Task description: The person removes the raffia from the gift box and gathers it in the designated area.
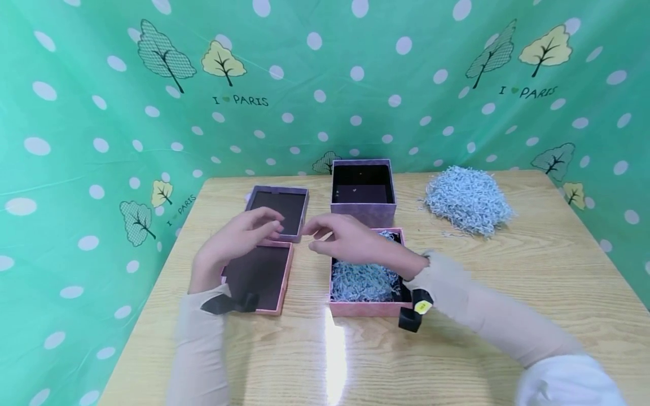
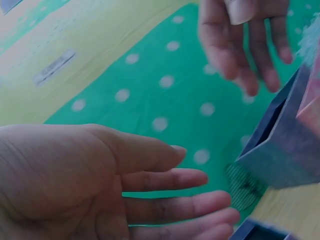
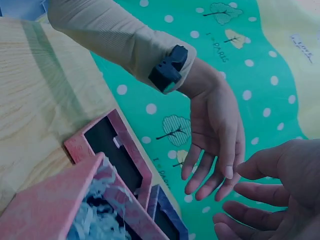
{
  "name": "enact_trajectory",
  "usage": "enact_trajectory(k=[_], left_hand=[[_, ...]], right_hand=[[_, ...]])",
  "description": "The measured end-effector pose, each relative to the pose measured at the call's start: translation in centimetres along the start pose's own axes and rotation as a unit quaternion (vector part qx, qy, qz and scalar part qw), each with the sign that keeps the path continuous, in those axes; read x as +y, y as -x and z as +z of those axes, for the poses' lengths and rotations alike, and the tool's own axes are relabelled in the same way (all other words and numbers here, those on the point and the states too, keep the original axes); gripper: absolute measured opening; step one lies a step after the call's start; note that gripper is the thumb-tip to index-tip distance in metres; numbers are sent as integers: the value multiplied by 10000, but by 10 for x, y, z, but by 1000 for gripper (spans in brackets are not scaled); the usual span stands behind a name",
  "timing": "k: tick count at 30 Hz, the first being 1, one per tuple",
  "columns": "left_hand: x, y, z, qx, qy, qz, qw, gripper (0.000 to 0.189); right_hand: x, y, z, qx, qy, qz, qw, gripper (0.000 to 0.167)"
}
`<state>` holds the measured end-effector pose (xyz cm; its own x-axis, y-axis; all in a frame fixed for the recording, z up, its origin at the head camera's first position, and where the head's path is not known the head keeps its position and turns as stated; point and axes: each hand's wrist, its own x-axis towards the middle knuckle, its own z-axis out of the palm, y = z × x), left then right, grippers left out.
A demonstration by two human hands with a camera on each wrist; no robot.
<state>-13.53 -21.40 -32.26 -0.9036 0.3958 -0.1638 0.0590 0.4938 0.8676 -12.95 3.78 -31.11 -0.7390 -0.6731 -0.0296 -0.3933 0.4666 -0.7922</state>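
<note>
My left hand, fingers loosely bent and holding nothing, hovers over the upper part of the pink lid. The purple lid lies just behind that one. Facing it, my right hand is raised above the pink box with its fingers relaxed, and it too holds nothing. Blue shredded paper fills much of the pink box, whose back left part is covered by the right hand. In the right wrist view both palms face each other with a gap between the fingertips.
A purple box with a dark inside stands directly behind the pink box. To its right a loose heap of pale blue shredded paper lies on the wooden table. A green dotted cloth hangs around the back and sides.
</note>
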Motion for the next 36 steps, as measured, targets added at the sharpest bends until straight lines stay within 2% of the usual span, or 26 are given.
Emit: enact_trajectory(k=[3, 8, 17, 28, 33, 36], left_hand=[[9, -7, 13, -189, 305, 132, 9993, 29], [18, -16, 34, -336, 230, 327, 9986, 33], [13, -36, 65, -529, 175, 114, 9984, 46], [11, -49, 78, -667, 61, -91, 9977, 57], [8, -52, 81, -764, 102, -120, 9970, 53], [7, -53, 82, -889, 315, -174, 9954, 49]], right_hand=[[7, 8, -8, 129, 11, 17, 9999, 30], [18, 21, -20, 241, -14, 5, 9997, 30], [37, 39, -29, 181, 30, -4, 9998, 38], [54, 54, -27, -37, 694, 231, 9973, 58], [58, 57, -24, -449, 747, 438, 9952, 68], [61, 57, -21, -717, 777, 553, 9929, 73]])
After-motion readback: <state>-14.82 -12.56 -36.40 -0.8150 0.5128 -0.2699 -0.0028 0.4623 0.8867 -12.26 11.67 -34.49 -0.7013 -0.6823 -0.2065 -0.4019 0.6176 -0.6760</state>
